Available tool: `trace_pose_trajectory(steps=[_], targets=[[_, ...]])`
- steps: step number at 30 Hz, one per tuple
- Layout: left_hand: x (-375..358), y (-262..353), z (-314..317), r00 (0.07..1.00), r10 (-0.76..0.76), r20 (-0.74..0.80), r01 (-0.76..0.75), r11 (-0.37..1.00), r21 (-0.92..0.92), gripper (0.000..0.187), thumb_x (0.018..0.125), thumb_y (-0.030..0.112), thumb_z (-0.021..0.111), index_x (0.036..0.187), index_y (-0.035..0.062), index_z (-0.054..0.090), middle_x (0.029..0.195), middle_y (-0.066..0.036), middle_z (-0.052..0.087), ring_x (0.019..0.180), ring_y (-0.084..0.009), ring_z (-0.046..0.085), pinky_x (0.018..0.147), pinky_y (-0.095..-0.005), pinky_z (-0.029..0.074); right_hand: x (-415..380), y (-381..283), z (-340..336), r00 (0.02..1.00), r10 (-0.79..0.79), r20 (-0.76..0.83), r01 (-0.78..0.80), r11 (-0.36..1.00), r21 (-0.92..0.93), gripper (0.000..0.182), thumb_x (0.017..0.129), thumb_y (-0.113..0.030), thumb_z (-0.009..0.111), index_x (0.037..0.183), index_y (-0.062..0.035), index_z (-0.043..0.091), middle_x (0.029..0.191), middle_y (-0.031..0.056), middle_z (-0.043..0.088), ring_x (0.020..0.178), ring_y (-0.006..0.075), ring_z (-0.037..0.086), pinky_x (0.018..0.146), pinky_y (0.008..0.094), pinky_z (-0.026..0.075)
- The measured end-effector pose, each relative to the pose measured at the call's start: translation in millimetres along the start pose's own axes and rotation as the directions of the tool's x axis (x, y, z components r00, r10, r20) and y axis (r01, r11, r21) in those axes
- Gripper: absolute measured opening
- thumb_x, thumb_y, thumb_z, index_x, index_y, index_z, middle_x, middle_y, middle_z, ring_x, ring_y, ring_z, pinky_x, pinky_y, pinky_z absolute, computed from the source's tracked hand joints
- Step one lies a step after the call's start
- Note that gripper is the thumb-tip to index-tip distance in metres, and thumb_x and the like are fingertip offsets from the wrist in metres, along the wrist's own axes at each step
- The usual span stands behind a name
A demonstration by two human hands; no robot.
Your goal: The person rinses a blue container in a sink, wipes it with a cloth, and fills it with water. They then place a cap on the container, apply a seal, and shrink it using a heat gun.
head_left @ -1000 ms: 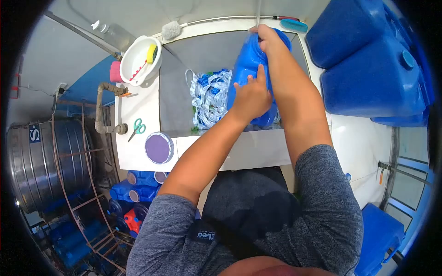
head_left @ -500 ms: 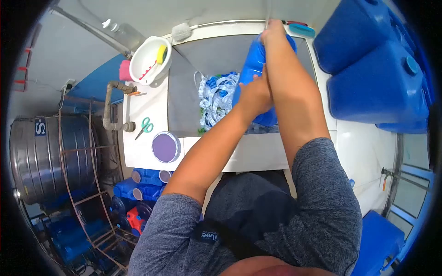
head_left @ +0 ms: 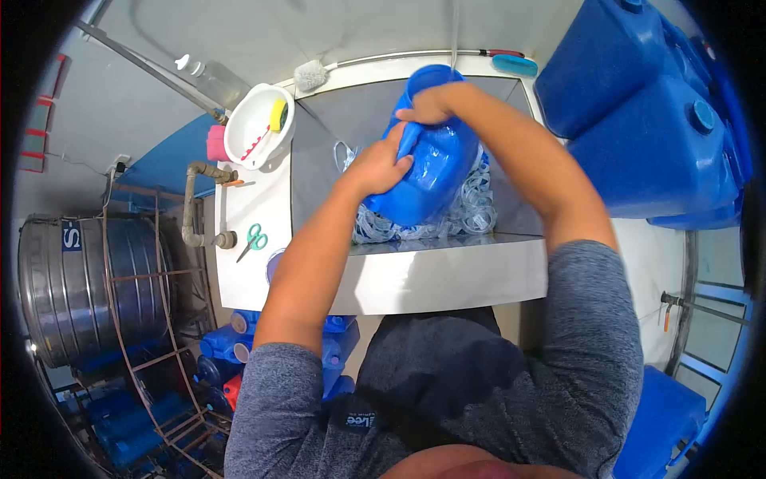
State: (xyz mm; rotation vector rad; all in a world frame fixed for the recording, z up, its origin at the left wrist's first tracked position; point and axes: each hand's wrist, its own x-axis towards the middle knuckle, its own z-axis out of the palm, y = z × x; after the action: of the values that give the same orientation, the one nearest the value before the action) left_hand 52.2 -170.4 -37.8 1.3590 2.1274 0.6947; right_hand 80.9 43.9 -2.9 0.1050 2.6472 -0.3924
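A large blue plastic jug (head_left: 435, 164) is held tilted over a grey sink basin (head_left: 351, 104), its open mouth toward the back wall under a thin stream of water. My left hand (head_left: 377, 169) grips the jug's side near its handle. My right hand (head_left: 427, 104) holds the jug near its neck. Under the jug lies a pile of white and blue plastic rings (head_left: 467, 209) in the sink.
A white bowl (head_left: 257, 126) with a yellow sponge, green scissors (head_left: 254, 239) and a bent pipe (head_left: 194, 199) are on the white counter at left. A long brush (head_left: 319, 73) lies behind the sink. Big blue jerrycans (head_left: 638, 112) stand right. A steel tank (head_left: 76, 287) is at far left.
The jug has been turned from upright to tilted, its mouth swung left. My left hand moved to its near side, my right hand slid to the neck. The view shifted.
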Motion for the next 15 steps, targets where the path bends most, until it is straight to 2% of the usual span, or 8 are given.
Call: trace_pose_trajectory(steps=[2, 4, 6, 7, 9, 11, 13, 15], targets=[[-5.8, 13.7, -14.8, 0.995, -0.102, -0.020, 0.103, 0.993, 0.062, 0.065, 0.096, 0.028, 0.056, 0.150, 0.0009, 0.032, 0.131, -0.023, 0.061, 0.119, -0.0399, 0.060, 0.104, -0.0436, 0.045, -22.0, 7.0, 4.5, 0.997, -0.052, -0.050, 0.048, 0.996, -0.070, 0.068, 0.099, -0.060, 0.040, 0.113, -0.0030, 0.073, 0.119, 0.0249, 0.067, 0.110, 0.0365, 0.065, 0.104, 0.0466, 0.043], [-1.3, 4.5, -5.7, 0.978, -0.202, -0.053, 0.206, 0.972, 0.112, 0.059, 0.099, 0.028, 0.053, 0.148, -0.0001, 0.038, 0.131, -0.022, 0.062, 0.120, -0.0393, 0.059, 0.105, -0.0430, 0.044, -50.9, 5.7, -8.3, 0.969, 0.070, -0.237, -0.147, 0.934, -0.327, 0.068, 0.098, -0.062, 0.040, 0.101, -0.0044, 0.076, 0.104, 0.0203, 0.073, 0.103, 0.0361, 0.068, 0.107, 0.0507, 0.041], [27.4, -35.4, 22.9, 0.821, 0.213, -0.529, -0.218, 0.975, 0.053, 0.050, 0.098, 0.034, 0.054, 0.134, -0.0006, 0.056, 0.117, -0.023, 0.068, 0.110, -0.0401, 0.066, 0.096, -0.0432, 0.050, -45.3, 23.6, 18.1, 0.884, 0.189, -0.428, -0.302, 0.929, -0.214, 0.066, 0.098, -0.062, 0.042, 0.099, -0.0057, 0.076, 0.101, 0.0169, 0.074, 0.101, 0.0352, 0.069, 0.109, 0.0525, 0.038], [22.2, -36.3, 21.8, 0.818, 0.219, -0.532, -0.222, 0.973, 0.059, 0.050, 0.098, 0.034, 0.054, 0.134, -0.0006, 0.056, 0.117, -0.023, 0.068, 0.110, -0.0401, 0.066, 0.096, -0.0432, 0.050, -48.6, 19.5, 23.9, 0.765, 0.305, -0.568, -0.416, 0.907, -0.073, 0.064, 0.097, -0.062, 0.043, 0.098, -0.0070, 0.076, 0.098, 0.0134, 0.075, 0.099, 0.0343, 0.070, 0.111, 0.0544, 0.035], [-3.2, -39.5, 22.6, 0.813, -0.179, -0.553, -0.174, 0.832, -0.526, 0.044, 0.100, 0.035, 0.052, 0.120, -0.0016, 0.065, 0.114, -0.018, 0.071, 0.098, -0.0309, 0.069, 0.088, -0.0381, 0.053, -51.5, 18.0, 21.8, 0.763, 0.402, -0.506, -0.472, 0.881, -0.012, 0.064, 0.096, -0.063, 0.045, 0.095, -0.0080, 0.077, 0.101, 0.0154, 0.074, 0.099, 0.0348, 0.070, 0.104, 0.0555, 0.041], [-45.8, -21.8, -6.4, 0.753, -0.557, -0.350, 0.166, 0.676, -0.718, 0.040, 0.101, 0.036, 0.050, 0.109, -0.0001, 0.068, 0.103, -0.011, 0.072, 0.081, -0.0194, 0.064, 0.077, -0.0328, 0.052, -52.9, 20.9, 19.5, 0.857, 0.283, -0.431, -0.303, 0.953, 0.021, 0.065, 0.095, -0.064, 0.045, 0.092, -0.0073, 0.077, 0.098, 0.0172, 0.074, 0.096, 0.0358, 0.070, 0.093, 0.0549, 0.048], [-72.7, -43.1, -7.8, 0.614, -0.603, -0.510, 0.244, 0.759, -0.604, 0.032, 0.101, 0.036, 0.053, 0.099, 0.0061, 0.064, 0.069, 0.003, 0.056, 0.057, -0.0072, 0.043, 0.052, -0.0266, 0.037, -50.2, 22.1, 8.9, 0.860, 0.233, -0.453, -0.276, 0.961, -0.029, 0.068, 0.095, -0.065, 0.044, 0.090, -0.0061, 0.077, 0.095, 0.0180, 0.074, 0.091, 0.0366, 0.071, 0.082, 0.0519, 0.054], [-99.8, -108.4, -10.3, 0.709, -0.585, -0.394, 0.244, 0.727, -0.641, 0.030, 0.099, 0.037, 0.052, 0.102, 0.0088, 0.060, 0.068, 0.004, 0.045, 0.062, -0.0076, 0.045, 0.054, -0.0261, 0.035, -69.7, -0.4, -29.3, 0.791, 0.145, -0.594, -0.272, 0.953, -0.130, 0.069, 0.095, -0.066, 0.044, 0.088, -0.0055, 0.076, 0.092, 0.0185, 0.074, 0.087, 0.0376, 0.071, 0.077, 0.0500, 0.056]])
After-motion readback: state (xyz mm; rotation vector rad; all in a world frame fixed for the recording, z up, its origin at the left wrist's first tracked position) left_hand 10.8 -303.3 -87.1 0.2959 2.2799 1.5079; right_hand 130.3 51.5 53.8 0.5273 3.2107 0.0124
